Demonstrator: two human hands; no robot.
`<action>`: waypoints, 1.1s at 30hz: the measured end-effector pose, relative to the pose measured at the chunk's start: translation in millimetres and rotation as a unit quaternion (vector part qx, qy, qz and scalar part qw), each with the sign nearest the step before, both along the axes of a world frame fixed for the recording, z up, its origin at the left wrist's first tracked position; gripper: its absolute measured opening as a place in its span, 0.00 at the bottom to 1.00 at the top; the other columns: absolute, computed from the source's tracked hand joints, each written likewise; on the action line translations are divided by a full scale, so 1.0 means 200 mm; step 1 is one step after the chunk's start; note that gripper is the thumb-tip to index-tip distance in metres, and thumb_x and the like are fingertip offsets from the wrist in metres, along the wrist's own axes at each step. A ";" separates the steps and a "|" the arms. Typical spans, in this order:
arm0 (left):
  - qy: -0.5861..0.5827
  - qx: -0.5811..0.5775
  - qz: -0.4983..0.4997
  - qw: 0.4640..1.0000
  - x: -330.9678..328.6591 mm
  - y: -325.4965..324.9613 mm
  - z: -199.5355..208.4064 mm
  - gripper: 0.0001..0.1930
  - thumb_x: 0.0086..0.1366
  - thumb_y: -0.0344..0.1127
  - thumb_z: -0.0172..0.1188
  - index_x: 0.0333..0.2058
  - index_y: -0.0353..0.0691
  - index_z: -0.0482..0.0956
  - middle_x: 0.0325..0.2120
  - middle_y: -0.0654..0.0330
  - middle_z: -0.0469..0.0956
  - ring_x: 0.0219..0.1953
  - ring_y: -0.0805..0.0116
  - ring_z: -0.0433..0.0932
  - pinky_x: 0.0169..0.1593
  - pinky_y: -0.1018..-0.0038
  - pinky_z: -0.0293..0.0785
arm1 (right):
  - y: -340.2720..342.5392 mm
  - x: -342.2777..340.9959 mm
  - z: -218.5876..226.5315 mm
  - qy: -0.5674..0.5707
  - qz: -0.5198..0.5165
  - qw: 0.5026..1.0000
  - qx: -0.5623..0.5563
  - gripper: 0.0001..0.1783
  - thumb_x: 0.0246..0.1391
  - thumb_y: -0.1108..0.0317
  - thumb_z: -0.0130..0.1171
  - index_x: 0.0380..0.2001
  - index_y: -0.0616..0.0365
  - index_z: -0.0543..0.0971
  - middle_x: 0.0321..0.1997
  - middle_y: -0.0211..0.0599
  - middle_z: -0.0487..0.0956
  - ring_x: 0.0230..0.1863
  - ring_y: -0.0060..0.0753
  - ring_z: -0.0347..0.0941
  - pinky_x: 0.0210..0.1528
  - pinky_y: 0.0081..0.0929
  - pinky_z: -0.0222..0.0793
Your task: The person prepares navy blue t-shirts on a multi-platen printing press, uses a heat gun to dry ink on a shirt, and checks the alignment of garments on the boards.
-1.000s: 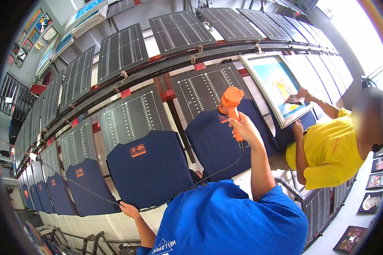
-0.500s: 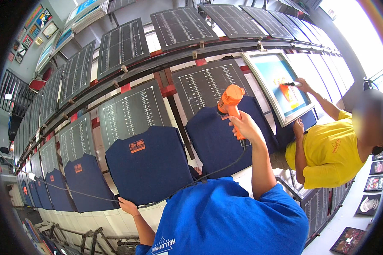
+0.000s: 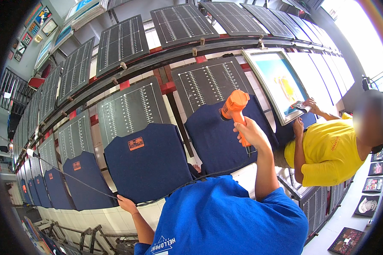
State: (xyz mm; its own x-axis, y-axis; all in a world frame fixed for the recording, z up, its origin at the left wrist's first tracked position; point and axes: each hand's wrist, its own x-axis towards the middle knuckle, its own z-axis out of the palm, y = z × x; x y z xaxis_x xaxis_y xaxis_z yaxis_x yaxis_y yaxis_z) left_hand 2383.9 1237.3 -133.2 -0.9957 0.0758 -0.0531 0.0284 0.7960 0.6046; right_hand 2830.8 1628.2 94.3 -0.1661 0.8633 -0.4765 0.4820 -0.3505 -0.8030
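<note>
My right hand (image 3: 252, 132) is wrapped round the handle of an orange heat gun (image 3: 235, 102). Its dark nozzle points left, above a navy shirt (image 3: 217, 144) laid over a black ruled board (image 3: 210, 83). No print shows on the visible part of that shirt. Lower down, my left hand (image 3: 127, 204) closes on the dark power cord (image 3: 78, 180), beside the hem of another navy shirt (image 3: 147, 170). That one bears a small orange print near its neck. The cord runs off to a white connector (image 3: 30, 152) at the left and passes along my front.
To my right a co-worker in a yellow shirt (image 3: 332, 153) holds a squeegee (image 3: 301, 106) at a framed screen (image 3: 281, 80). More boards with navy shirts (image 3: 86, 180) stretch away left. Beyond a dark rail stands a second row of boards (image 3: 181, 25).
The heat gun has come slightly lower and to the right in my hand. My left hand keeps the cord. The co-worker's squeegee has moved down to the screen's near end.
</note>
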 end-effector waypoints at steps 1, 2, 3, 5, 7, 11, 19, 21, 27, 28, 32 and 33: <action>0.004 -0.003 -0.001 1.000 0.00 0.00 0.00 0.32 0.73 0.53 0.38 0.45 0.21 0.74 0.41 0.35 0.77 0.43 0.37 0.76 0.48 0.57 0.70 | 0.01 0.00 -0.01 0.003 -0.003 1.000 0.005 0.14 0.58 0.64 0.53 0.40 0.65 0.71 0.29 0.32 0.75 0.22 0.20 0.72 0.22 0.22 0.72; 0.001 -0.002 -0.001 1.000 -0.01 0.00 -0.01 0.32 0.73 0.53 0.38 0.45 0.21 0.74 0.41 0.35 0.77 0.43 0.37 0.76 0.48 0.57 0.70 | 0.03 0.00 -0.04 0.006 -0.006 1.000 0.009 0.14 0.58 0.64 0.53 0.40 0.65 0.71 0.29 0.32 0.75 0.22 0.20 0.72 0.23 0.22 0.72; -0.001 -0.001 0.000 1.000 -0.01 -0.01 -0.01 0.32 0.73 0.52 0.38 0.45 0.21 0.74 0.41 0.35 0.77 0.43 0.37 0.76 0.48 0.57 0.70 | 0.05 -0.01 -0.05 0.010 -0.010 1.000 0.014 0.14 0.58 0.64 0.53 0.40 0.65 0.71 0.29 0.32 0.75 0.22 0.20 0.72 0.23 0.22 0.72; -0.003 0.002 -0.001 1.000 -0.02 -0.01 -0.03 0.32 0.73 0.52 0.38 0.45 0.21 0.74 0.41 0.35 0.77 0.43 0.37 0.76 0.47 0.57 0.70 | 0.09 -0.03 -0.06 0.028 -0.029 0.998 0.039 0.14 0.58 0.64 0.53 0.41 0.65 0.71 0.29 0.33 0.75 0.22 0.20 0.71 0.23 0.22 0.72; -0.005 0.005 -0.005 1.000 -0.02 -0.02 -0.04 0.32 0.73 0.52 0.39 0.45 0.21 0.74 0.41 0.35 0.77 0.43 0.37 0.76 0.47 0.56 0.70 | 0.12 -0.04 -0.08 0.045 -0.041 0.997 0.053 0.14 0.59 0.64 0.53 0.41 0.65 0.71 0.30 0.33 0.75 0.22 0.20 0.71 0.23 0.22 0.72; -0.002 0.007 0.001 1.000 -0.02 -0.03 -0.04 0.32 0.73 0.53 0.39 0.44 0.21 0.74 0.40 0.35 0.77 0.42 0.37 0.76 0.47 0.56 0.70 | 0.10 -0.03 -0.06 0.047 -0.041 0.997 0.038 0.14 0.59 0.63 0.52 0.41 0.65 0.71 0.30 0.33 0.75 0.22 0.20 0.71 0.23 0.21 0.72; -0.004 0.009 0.010 1.000 -0.01 0.00 -0.02 0.32 0.73 0.53 0.39 0.43 0.21 0.75 0.40 0.35 0.77 0.42 0.38 0.75 0.48 0.56 0.69 | 0.03 0.03 -0.04 0.037 -0.050 0.998 0.029 0.14 0.59 0.63 0.53 0.41 0.64 0.71 0.29 0.32 0.75 0.22 0.20 0.71 0.23 0.22 0.72; -0.002 0.002 0.007 1.000 -0.02 -0.01 -0.03 0.32 0.73 0.53 0.39 0.43 0.22 0.75 0.40 0.35 0.77 0.42 0.38 0.75 0.48 0.56 0.69 | 0.08 0.02 -0.08 0.045 -0.059 0.996 0.049 0.14 0.59 0.63 0.53 0.41 0.64 0.71 0.29 0.32 0.75 0.22 0.20 0.71 0.24 0.22 0.72; -0.004 0.016 -0.002 1.000 -0.01 -0.01 -0.04 0.32 0.73 0.53 0.38 0.43 0.21 0.75 0.40 0.35 0.77 0.42 0.37 0.75 0.48 0.56 0.69 | 0.10 0.03 -0.08 0.047 -0.069 0.996 0.045 0.13 0.60 0.63 0.52 0.40 0.64 0.70 0.29 0.32 0.74 0.23 0.20 0.71 0.24 0.22 0.72; -0.005 0.017 -0.002 1.000 -0.01 -0.01 -0.03 0.32 0.73 0.53 0.38 0.43 0.21 0.75 0.41 0.35 0.77 0.43 0.37 0.75 0.48 0.56 0.69 | 0.08 0.04 -0.07 0.046 -0.066 0.996 0.035 0.13 0.60 0.63 0.52 0.40 0.63 0.70 0.29 0.32 0.74 0.23 0.20 0.71 0.24 0.22 0.72; -0.001 0.002 0.001 1.000 -0.02 -0.03 -0.05 0.32 0.73 0.52 0.38 0.43 0.21 0.75 0.41 0.34 0.77 0.43 0.37 0.75 0.48 0.56 0.69 | 0.02 0.08 -0.05 0.028 -0.068 0.997 0.025 0.13 0.60 0.64 0.52 0.40 0.63 0.70 0.29 0.32 0.74 0.23 0.20 0.71 0.24 0.21 0.72; 0.004 -0.006 0.001 1.000 -0.03 -0.03 -0.05 0.31 0.73 0.52 0.38 0.44 0.21 0.75 0.41 0.34 0.77 0.43 0.37 0.75 0.48 0.56 0.69 | 0.02 0.09 -0.07 0.032 -0.071 0.997 0.029 0.13 0.60 0.64 0.52 0.40 0.63 0.70 0.29 0.32 0.74 0.23 0.20 0.71 0.24 0.21 0.72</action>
